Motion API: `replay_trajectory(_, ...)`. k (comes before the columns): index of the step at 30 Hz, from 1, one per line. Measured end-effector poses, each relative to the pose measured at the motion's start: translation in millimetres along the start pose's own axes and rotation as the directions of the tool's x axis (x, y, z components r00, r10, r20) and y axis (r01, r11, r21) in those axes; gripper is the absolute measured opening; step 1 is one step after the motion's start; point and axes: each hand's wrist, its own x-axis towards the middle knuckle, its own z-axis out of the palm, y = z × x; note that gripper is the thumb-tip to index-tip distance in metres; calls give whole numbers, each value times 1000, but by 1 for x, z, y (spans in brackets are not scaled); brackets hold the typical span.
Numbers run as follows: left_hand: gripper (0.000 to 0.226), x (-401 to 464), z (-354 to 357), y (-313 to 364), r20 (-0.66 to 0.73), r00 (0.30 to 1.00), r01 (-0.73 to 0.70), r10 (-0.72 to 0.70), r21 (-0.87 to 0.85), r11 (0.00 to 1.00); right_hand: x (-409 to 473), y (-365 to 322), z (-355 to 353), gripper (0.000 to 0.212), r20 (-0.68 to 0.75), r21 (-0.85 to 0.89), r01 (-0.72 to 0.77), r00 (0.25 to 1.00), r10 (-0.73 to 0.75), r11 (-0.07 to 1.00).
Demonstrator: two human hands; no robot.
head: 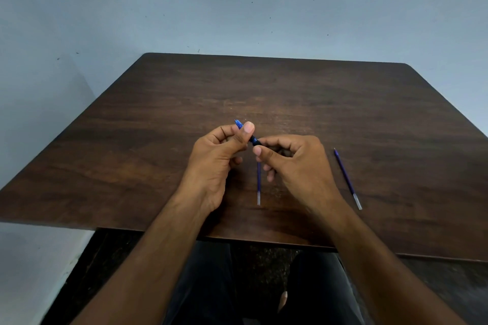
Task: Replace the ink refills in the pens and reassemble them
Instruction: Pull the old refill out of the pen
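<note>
Both hands are raised just above the middle of a dark wooden table (343, 113) and meet on one blue pen (254, 140). The left hand (219, 155) is closed around the pen's forward part, thumb laid over the top and fingers curled beneath; the blue tip pokes out past the thumb toward 11 o'clock. The right hand (293, 161) is closed on the rear part of the same pen, thumb and forefinger pinching it, remaining fingers curled under the palm. Only a short dark section of barrel shows between the two grips — whether the pen is in one piece or parted there cannot be told.

Two loose refills lie flat on the tabletop. The first refill (258, 182) lies directly under the hands, at about 6 o'clock from the pen, running nearly straight toward the near edge; its upper end is hidden behind the right hand, its pale clear end points toward the person. The second refill (348, 179) lies well apart at about 4 o'clock from the hands — tip toward 11 o'clock, pale end toward 5 o'clock. Neither refill touches a hand.

The table stands against a pale blue-grey wall (237, 8). Dark trousers (200, 285) show below the near edge.
</note>
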Motion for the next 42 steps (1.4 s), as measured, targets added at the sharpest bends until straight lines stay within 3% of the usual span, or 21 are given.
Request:
replay_trajectory(5,30,-2,-4,-1,122,991,-64,59,34,997,0,3,0,16,-20,14,-4,1000,5,1000)
replay_trajectory(15,38,1,5,4,-89,994,-67,67,9,998,1,4,1,17,-16,71,-34,999,36,997)
replay_trajectory(31,37,5,3,19,-128,984,-119,124,46,992,-1,4,-3,19,-61,199,-57,996,71,978)
replay_trajectory(39,30,14,-1,27,-222,963,-168,154,-42,985,-2,7,-7,17,-84,221,-60,993,81,973)
replay_trajectory(42,33,16,-5,27,-211,968,-125,133,52,991,-2,8,-14,14,-128,229,-66,987,97,971)
